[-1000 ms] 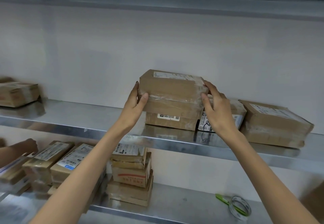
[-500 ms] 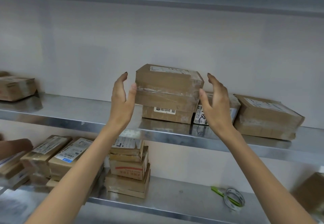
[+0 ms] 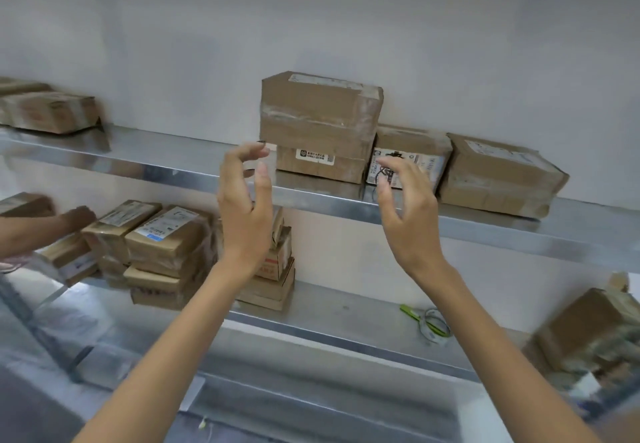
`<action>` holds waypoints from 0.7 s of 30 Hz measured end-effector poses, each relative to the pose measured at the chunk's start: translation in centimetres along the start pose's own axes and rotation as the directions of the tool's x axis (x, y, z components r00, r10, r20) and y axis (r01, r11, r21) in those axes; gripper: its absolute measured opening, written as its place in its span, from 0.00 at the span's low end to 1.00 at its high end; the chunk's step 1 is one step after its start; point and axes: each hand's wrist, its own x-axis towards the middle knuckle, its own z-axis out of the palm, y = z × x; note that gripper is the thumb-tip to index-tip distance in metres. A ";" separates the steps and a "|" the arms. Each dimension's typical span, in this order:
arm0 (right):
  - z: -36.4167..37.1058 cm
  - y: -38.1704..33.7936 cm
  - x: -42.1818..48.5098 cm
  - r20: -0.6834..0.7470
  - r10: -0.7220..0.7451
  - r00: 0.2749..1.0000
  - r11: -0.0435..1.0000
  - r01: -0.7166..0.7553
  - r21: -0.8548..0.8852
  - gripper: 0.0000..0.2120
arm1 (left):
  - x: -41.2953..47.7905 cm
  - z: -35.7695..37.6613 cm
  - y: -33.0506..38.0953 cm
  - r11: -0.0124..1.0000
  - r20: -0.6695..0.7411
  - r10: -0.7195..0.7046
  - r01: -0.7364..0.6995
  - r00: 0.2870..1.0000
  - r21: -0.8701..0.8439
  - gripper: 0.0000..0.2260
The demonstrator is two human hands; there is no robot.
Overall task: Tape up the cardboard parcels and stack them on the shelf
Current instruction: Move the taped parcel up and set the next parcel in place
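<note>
Taped parcel (image 3: 320, 113) lies atop a smaller parcel (image 3: 320, 167) on the upper shelf (image 3: 166, 149), long axis running along the shelf edge. Left hand (image 3: 244, 210) and right hand (image 3: 405, 214) hover before it, fingers loosely curled, holding nothing.

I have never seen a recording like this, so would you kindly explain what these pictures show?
No machine here: these are a person's two bare hands, filmed by a camera worn on their head. The left hand and right hand are raised before the upper metal shelf, holding nothing. There a taped cardboard parcel sits on a smaller parcel, beside a labelled parcel and a larger parcel. The lower shelf holds stacked parcels, green scissors and a tape roll. Another person's arm shows at left.
</note>
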 end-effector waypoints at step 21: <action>15.2 3.7 -7.9 0.588 0.432 0.684 0.847 -0.531 -0.004 0.19 | -3.5 0.6 -17.8 0.796 0.079 -0.482 0.398 0.872 0.456 0.20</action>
